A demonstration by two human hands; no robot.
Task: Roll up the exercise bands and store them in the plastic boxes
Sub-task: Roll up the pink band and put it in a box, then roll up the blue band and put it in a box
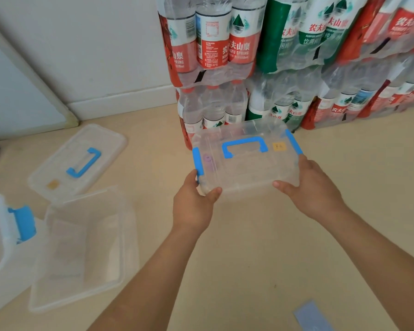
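Here, both hands hold a closed clear plastic box (249, 170) near the centre, slightly toward 3 o'clock; the left hand (194, 204) grasps its corner under a blue latch (197, 163), the right hand (311, 187) grasps the opposite corner; a rolled purple band (209, 161) lies inside; an open box (86, 249) sits at 8 o'clock, a loose lid (62, 170) at 9 o'clock, a flat blue band (312, 316) at 5 o'clock.

Beige floor (261, 259), white wall (93, 44)
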